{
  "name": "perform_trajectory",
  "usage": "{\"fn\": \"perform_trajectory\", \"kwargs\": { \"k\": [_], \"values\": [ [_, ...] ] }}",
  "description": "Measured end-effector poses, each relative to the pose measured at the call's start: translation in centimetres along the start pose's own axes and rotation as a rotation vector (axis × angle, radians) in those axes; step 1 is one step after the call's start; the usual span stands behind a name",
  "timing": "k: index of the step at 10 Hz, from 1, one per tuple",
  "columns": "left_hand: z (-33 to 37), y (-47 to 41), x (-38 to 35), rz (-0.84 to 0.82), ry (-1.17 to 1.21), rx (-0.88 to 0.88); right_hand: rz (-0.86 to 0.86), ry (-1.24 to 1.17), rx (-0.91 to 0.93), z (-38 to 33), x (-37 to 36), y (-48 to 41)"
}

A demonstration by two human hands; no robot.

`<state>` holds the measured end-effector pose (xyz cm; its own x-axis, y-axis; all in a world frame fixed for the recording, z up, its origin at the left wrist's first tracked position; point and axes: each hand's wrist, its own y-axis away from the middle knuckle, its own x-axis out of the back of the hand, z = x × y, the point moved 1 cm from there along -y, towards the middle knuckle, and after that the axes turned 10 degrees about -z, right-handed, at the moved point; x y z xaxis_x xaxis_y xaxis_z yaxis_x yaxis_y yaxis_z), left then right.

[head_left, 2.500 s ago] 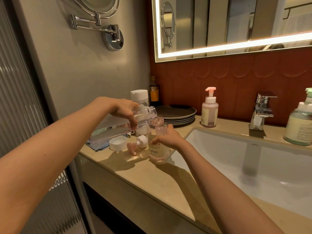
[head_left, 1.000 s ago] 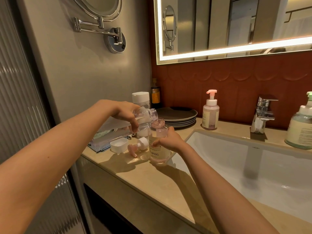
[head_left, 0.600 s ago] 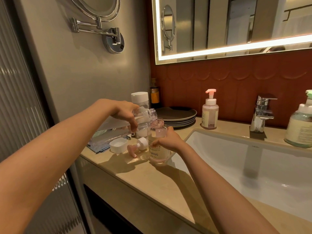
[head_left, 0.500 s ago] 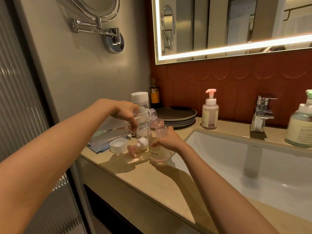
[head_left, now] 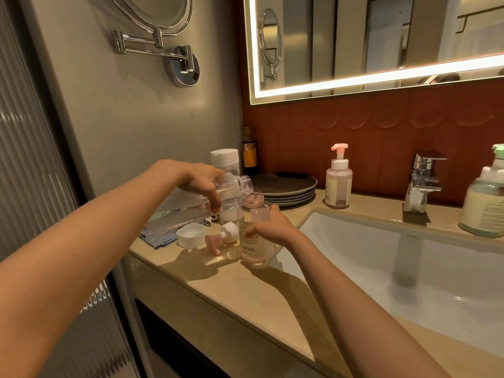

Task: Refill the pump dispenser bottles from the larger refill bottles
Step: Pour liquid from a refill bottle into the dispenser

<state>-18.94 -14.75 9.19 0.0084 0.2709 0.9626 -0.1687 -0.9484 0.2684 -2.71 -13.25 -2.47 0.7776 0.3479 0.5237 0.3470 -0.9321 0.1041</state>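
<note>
On a beige counter (head_left: 245,296), at the sink's (head_left: 381,257) left edge, the right hand (head_left: 268,227) curls around an upright pump dispenser bottle (head_left: 253,245) with an uncapped pink neck. At the bottle's nine o'clock its pump head (head_left: 221,237) lies on its side, with a white cap (head_left: 191,235) just past it. At eleven o'clock the left hand (head_left: 201,181) grips a clear refill bottle (head_left: 231,193) from above. This bottle is tipped nearly level, its open mouth at the dispenser's neck; whether they touch is unclear. At one o'clock, farther back, sit stacked dark plates (head_left: 286,186).
</note>
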Motion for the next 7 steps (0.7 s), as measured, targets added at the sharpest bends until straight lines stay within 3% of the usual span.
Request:
{"fn": "perform_trajectory", "kwargs": {
  "k": [7],
  "values": [
    [0.15,-0.01,-0.03,-0.019,0.049,-0.023,-0.009,-0.001,0.005,-0.03,0.02,0.15]
  ]
}}
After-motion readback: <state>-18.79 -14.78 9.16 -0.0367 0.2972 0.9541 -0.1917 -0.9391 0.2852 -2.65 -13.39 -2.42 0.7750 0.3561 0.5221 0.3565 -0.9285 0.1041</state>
